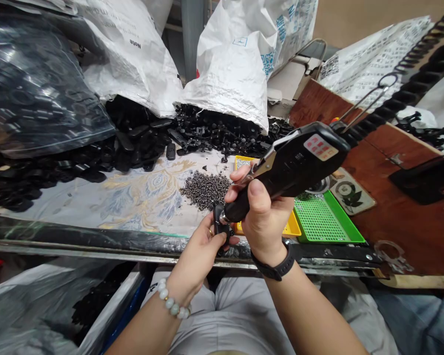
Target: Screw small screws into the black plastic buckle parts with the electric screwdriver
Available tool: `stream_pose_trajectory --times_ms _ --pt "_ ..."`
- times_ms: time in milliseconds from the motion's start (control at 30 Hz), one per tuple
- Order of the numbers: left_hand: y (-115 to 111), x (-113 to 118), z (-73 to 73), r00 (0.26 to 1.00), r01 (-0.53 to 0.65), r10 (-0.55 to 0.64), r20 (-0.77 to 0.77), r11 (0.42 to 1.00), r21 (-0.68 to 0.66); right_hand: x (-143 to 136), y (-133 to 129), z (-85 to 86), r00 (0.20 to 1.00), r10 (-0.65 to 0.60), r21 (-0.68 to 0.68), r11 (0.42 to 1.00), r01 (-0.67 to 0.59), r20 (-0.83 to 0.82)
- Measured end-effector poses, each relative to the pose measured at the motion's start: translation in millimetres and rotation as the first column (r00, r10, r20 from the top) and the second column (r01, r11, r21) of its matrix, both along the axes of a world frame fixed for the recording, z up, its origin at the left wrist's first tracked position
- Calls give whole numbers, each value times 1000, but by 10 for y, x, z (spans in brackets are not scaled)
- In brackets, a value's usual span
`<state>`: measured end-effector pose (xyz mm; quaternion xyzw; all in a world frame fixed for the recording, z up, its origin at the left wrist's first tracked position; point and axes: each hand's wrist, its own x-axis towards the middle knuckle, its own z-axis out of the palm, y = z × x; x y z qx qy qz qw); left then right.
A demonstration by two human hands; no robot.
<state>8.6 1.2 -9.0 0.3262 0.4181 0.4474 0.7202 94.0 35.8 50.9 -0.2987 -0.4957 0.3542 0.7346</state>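
My right hand [263,217] is wrapped round a black electric screwdriver [292,165], which slants down to the left with its coiled cord running off to the upper right. Its metal tip meets a small black plastic part [220,222]. That part is pinched between the thumb and fingers of my left hand [203,244], just over the table's front edge. Right behind it lies a pile of small metal screws [205,190]. Whether a screw sits under the tip is hidden.
Black plastic parts [133,143] spill from white sacks [233,64] along the back. A clear bag [40,93] of parts stands at left. To the right are a yellow tray [294,227], a green tray [327,217] and a brown wooden board [403,197]. An open bag [59,296] sits below the table.
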Motion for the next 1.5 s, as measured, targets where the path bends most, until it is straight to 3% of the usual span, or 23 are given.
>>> stream_pose_trajectory --times_ms 200,367,667,967,1233,1500 --pt "-15 32 10 998 -59 59 19 998 25 -16 -39 -77 997 45 -38 998 -42 63" --pt "-27 26 2 999 -40 39 4 999 19 -24 -27 -143 997 62 -33 998 -60 44" --pt "29 -47 4 993 105 -106 -55 994 -29 -11 41 237 993 69 21 997 -72 95" --pt "1 -52 45 991 121 -120 -64 992 16 111 105 16 997 -64 -20 998 65 38" --pt "-4 -37 62 993 99 -99 -64 995 5 102 97 9 998 -50 -31 998 51 31" --pt "27 -63 54 996 62 -59 63 997 -55 123 -113 99 998 -15 -43 999 18 65"
